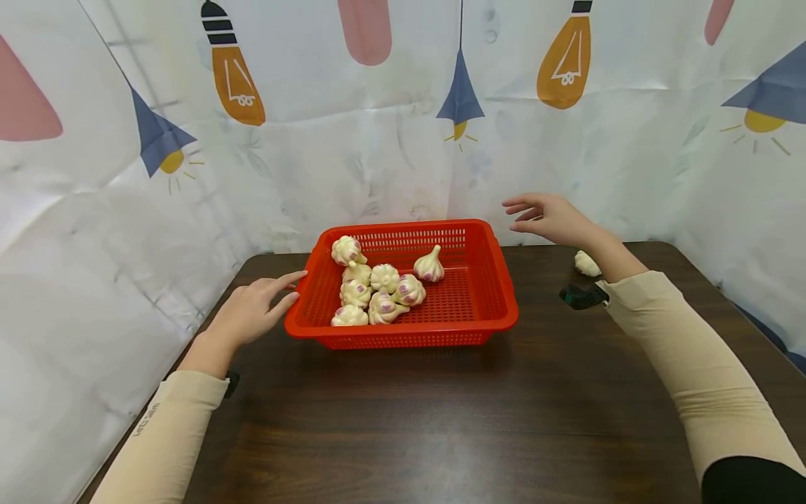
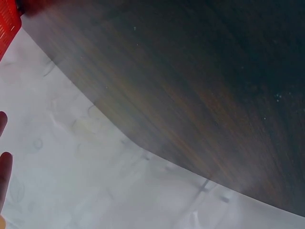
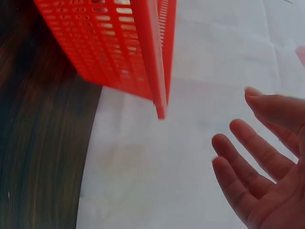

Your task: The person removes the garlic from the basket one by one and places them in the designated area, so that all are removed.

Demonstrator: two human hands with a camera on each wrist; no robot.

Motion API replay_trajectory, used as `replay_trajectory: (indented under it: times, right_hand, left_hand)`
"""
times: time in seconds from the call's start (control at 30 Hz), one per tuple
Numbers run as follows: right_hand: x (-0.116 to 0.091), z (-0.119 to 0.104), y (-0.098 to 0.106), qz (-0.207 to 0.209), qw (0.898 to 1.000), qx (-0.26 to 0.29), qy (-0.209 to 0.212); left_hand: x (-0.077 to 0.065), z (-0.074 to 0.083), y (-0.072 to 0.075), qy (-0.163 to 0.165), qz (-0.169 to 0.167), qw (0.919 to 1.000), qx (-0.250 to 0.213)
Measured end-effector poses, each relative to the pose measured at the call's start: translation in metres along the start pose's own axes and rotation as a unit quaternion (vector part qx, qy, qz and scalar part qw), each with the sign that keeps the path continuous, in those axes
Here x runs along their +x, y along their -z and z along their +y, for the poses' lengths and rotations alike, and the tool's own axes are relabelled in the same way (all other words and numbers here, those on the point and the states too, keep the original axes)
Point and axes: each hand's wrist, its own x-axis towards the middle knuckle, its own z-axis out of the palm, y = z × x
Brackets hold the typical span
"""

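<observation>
Broadly, a white cloth [image 1: 378,154] printed with lamps hangs behind the desk [image 1: 403,420], whose dark wood surface runs back to rounded corners. At the desk's back edge, between those corners, stands a red slotted basket [image 1: 403,326], its long side facing front. Beige sleeves [image 1: 683,350] cover both forearms, which reach in from the front left and front right. The left hand [image 1: 248,308] is near the desk's back left corner, fingers extended to the basket's left rim; its grip is released, though whether the fingertips touch the rim I cannot tell. The right hand [image 1: 549,218] hangs in the air past the basket's back right corner, above the desk's back edge, its fingers loosely bent and its grip around nothing. Eight garlic bulbs [image 1: 385,278] lie in the basket: seven crowd toward its left side, one sits apart toward the back. One loose bulb [image 1: 586,263] lies on the desk toward its back right corner, behind the right forearm. A small black device [image 1: 581,297] sits at each wrist.
</observation>
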Motion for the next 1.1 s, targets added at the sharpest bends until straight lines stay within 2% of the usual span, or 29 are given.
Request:
replay_trajectory:
  times: [0.53,0.8,1.1]
  right_hand:
    - [0.047,-0.026,-0.027,-0.020,1.000,-0.004,-0.003]
    - [0.065,-0.034,-0.041,-0.034,0.999,0.030,-0.010]
    - [0.083,-0.037,-0.072,-0.042,0.997,0.061,-0.021]
  left_hand:
    - [-0.001,-0.001,-0.003,-0.005,0.003,1.0000,0.005]
    - [0.000,-0.003,-0.003,-0.008,0.005,0.9999,0.006]
    - [-0.001,-0.002,-0.002,-0.005,0.001,1.0000,0.005]
